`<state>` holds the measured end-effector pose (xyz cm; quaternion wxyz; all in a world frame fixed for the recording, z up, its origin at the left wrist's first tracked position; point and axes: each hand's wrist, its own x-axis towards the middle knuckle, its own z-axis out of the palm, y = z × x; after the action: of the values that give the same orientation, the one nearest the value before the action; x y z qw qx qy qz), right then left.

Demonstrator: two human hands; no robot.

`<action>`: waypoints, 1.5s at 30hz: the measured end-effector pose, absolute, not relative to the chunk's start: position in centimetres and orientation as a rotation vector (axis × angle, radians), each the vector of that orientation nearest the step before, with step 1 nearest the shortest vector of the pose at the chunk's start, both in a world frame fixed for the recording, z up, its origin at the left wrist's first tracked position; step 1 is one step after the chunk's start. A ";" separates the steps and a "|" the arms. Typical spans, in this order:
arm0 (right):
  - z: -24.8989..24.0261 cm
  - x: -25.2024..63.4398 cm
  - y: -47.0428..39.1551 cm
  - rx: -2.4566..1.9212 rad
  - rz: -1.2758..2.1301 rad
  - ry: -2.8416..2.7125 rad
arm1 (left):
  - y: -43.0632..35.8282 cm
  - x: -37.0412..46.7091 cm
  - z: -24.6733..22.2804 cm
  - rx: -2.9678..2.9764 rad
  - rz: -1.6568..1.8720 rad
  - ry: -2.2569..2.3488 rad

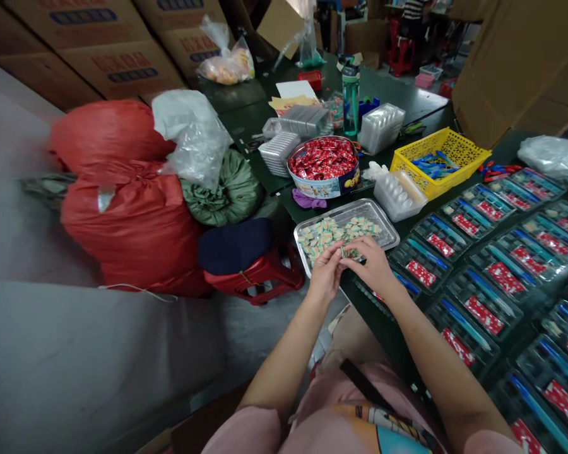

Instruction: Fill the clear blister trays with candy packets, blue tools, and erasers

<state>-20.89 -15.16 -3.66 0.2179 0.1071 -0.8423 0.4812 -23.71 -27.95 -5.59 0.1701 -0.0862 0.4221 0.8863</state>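
A silver metal tray at the table's near edge holds many small pale and green pieces. Over the tray's near side, my left hand and my right hand meet at the fingertips. Both hands are closed in a pinch; a small greenish piece seems to show between them, too small to make out clearly. Behind the tray stands a round tin full of red patterned packets. To the right lie rows of clear plastic trays with blue pens and red packets.
Clear plastic trays and a yellow basket of blue items stand behind. A green bottle is upright farther back. On the left are a red stool, red sacks and cartons. A person is far back.
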 end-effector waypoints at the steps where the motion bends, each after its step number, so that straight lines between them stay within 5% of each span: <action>1: -3.6 -20.9 -15.1 0.251 1.368 -2.328 | -27.9 -23.6 -5.6 -0.228 2.523 1.255; 14: -5.5 -23.9 -15.5 -0.191 2.165 -1.865 | -28.2 -23.6 -6.0 -0.342 2.540 1.231; 20: -5.3 -25.6 -13.3 -0.396 1.900 -1.981 | -27.7 -23.6 -6.2 -0.335 2.581 1.284; 25: -3.6 -19.9 -12.9 -0.147 1.846 -2.163 | -26.0 -22.6 -6.0 -0.171 2.555 1.412; 45: -1.5 -1.4 -5.1 -0.373 1.391 -1.894 | -15.4 -12.5 -2.9 0.869 2.009 1.673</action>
<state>-1.42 -5.08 -1.53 0.3720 -0.1457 -0.7389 0.5426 -12.46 -15.44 -2.93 0.1921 0.3095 0.5961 0.7155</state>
